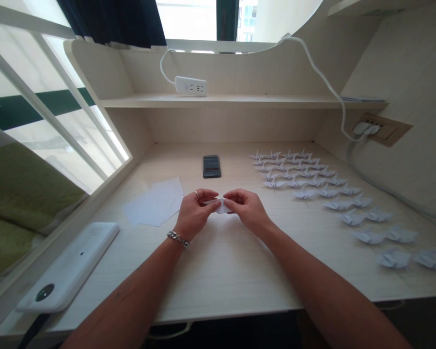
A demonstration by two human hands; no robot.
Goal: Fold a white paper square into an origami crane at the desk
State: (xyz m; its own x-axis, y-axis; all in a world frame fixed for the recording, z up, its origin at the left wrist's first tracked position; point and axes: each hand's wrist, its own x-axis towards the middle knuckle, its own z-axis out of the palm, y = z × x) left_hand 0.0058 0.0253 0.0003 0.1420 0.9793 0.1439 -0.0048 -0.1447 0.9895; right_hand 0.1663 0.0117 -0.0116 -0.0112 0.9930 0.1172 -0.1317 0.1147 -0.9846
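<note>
Between my two hands is a small folded piece of white paper (222, 207), held just above the desk. My left hand (196, 212) pinches its left side between thumb and fingers; a ring and a chain bracelet are on that arm. The right side is pinched the same way by my right hand (247, 209). Fingers cover part of the folds. Left of my hands lie several flat white paper sheets (156, 201), overlapping. Rows of folded white paper cranes (305, 182) stand on the desk to the right.
A dark phone-like object (211, 166) lies beyond my hands. A white power bank (72, 266) with a dark cable sits at the left edge. On the shelf (240, 103) rests a white power strip (191, 86). A white cord (319, 72) runs to the wall socket (387, 130).
</note>
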